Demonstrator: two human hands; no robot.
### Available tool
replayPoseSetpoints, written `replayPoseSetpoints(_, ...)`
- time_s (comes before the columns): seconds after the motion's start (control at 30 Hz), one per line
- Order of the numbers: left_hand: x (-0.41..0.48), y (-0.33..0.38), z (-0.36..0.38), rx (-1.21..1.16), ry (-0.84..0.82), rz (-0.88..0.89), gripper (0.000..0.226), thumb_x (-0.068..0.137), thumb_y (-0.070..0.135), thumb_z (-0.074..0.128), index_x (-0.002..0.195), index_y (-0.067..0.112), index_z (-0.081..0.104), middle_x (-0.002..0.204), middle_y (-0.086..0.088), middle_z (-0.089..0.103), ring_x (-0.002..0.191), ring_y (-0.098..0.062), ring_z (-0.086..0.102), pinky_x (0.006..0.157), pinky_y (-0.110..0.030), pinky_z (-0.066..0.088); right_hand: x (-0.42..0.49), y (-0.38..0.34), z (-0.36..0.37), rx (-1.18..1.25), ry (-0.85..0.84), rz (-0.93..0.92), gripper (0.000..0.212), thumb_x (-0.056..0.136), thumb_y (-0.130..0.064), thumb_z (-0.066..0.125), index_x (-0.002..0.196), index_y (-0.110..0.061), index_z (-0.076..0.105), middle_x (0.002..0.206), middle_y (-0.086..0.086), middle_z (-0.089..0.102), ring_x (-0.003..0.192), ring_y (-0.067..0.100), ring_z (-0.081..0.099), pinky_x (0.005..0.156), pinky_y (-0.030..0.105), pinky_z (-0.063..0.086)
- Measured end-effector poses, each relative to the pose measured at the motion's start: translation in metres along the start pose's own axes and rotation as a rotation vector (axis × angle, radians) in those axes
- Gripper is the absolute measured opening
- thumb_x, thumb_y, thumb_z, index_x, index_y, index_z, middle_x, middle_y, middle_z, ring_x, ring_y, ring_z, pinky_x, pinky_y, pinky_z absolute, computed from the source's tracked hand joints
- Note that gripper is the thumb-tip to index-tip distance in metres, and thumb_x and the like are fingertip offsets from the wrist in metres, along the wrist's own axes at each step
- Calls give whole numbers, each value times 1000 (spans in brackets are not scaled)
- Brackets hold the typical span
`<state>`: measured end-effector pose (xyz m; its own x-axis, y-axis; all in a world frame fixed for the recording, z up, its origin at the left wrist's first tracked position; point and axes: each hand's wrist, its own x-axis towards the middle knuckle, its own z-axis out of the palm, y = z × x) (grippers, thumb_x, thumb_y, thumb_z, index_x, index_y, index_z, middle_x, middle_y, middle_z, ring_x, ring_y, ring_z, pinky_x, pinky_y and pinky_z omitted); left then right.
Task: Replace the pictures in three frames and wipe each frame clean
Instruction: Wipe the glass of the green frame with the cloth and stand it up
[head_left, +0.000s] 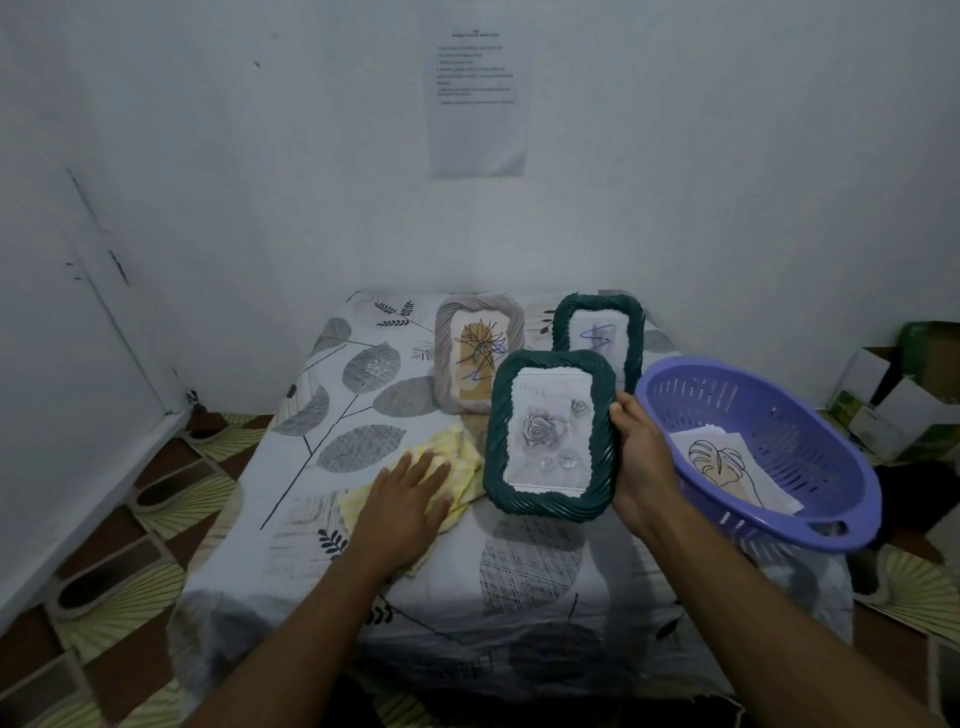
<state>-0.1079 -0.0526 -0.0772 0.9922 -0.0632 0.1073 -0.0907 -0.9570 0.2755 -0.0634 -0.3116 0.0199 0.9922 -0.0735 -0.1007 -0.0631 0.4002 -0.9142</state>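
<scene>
My right hand (641, 457) grips the right edge of a dark green woven frame (498, 441) that holds a grey rose picture and stands upright near the table's middle. Flat on a yellow checked cloth (465, 457) just left of that frame lies my left hand (410, 493), fingers spread. Behind stand a beige woven frame (447, 353) with a flower drawing and a second dark green frame (631, 332) with a blue scribble picture. At the right, a purple plastic basket (789, 415) holds loose pictures (727, 467), the top one a leaf drawing.
The table (363, 395) carries a leaf-print cloth and stands against a white wall with a printed sheet (475, 93) taped on it. Cardboard boxes (893, 395) sit on the floor at the right. Patterned floor tiles show to the left and front.
</scene>
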Motion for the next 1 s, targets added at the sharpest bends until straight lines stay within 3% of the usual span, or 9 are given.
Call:
replayPoseSetpoints(0.1, 0, -22, -8, 12, 35, -55, 90, 79, 71, 1, 147, 23, 34, 157, -5, 23, 146, -31, 17, 114, -48, 19, -2, 5, 12, 13, -47, 14, 27, 102, -15, 40, 115, -16, 64, 118, 11, 69, 111, 36, 62, 96, 53, 50)
replayPoseSetpoints(0.47, -13, -74, -23, 120, 102, -154, 85, 81, 64, 0, 147, 24, 36, 157, -6, 26, 145, -33, 21, 113, -52, 21, -3, 12, 25, 41, -121, 39, 30, 102, -11, 39, 113, -17, 66, 117, 10, 70, 110, 32, 64, 97, 49, 50)
replayPoseSetpoints(0.63, -16, -55, -30, 92, 54, -222, 72, 91, 62, 8, 152, 26, 22, 160, -1, 14, 148, -24, 10, 116, -49, 6, 0, 13, 30, 45, -148, 56, 29, 102, -12, 40, 113, -17, 66, 118, 11, 69, 112, 34, 62, 99, 52, 48)
replayPoseSetpoints(0.7, -11, -35, -47, -88, 210, -179, 73, 91, 62, 13, 142, 18, 41, 147, -6, 41, 138, -26, 33, 112, -42, 21, 0, 14, 39, 56, -173, 65, 28, 102, -12, 40, 114, -15, 65, 117, 12, 69, 107, 32, 63, 96, 49, 50)
replayPoseSetpoints(0.77, -2, -9, -73, -562, 260, -199, 63, 92, 59, 25, 119, 13, 58, 116, -5, 61, 111, -27, 56, 93, -36, 41, 0, 16, 50, 70, -210, 82, 29, 102, -12, 39, 119, -13, 62, 117, 13, 69, 106, 31, 63, 95, 50, 50)
replayPoseSetpoints(0.83, 9, 14, -98, -1090, 129, -288, 49, 99, 49, 30, 109, 13, 62, 104, -6, 65, 98, -26, 61, 88, -40, 49, 1, 19, 66, 68, -247, 87, 29, 102, -12, 39, 122, -12, 60, 120, 14, 67, 108, 32, 63, 97, 52, 49)
replayPoseSetpoints(0.87, 14, 18, -107, -1246, 91, -324, 46, 101, 47, 30, 109, 15, 62, 105, -5, 66, 99, -23, 61, 90, -40, 50, 2, 21, 76, 66, -263, 88, 29, 102, -12, 39, 122, -12, 60, 119, 15, 67, 107, 31, 63, 95, 51, 51)
replayPoseSetpoints(1.0, 33, 5, -126, -1506, 152, -382, 33, 102, 42, 34, 104, 26, 63, 106, 0, 69, 99, -15, 65, 80, -33, 53, 10, 24, 113, 75, -351, 93, 29, 103, -12, 37, 122, -13, 58, 113, 13, 69, 98, 27, 66, 85, 45, 55)
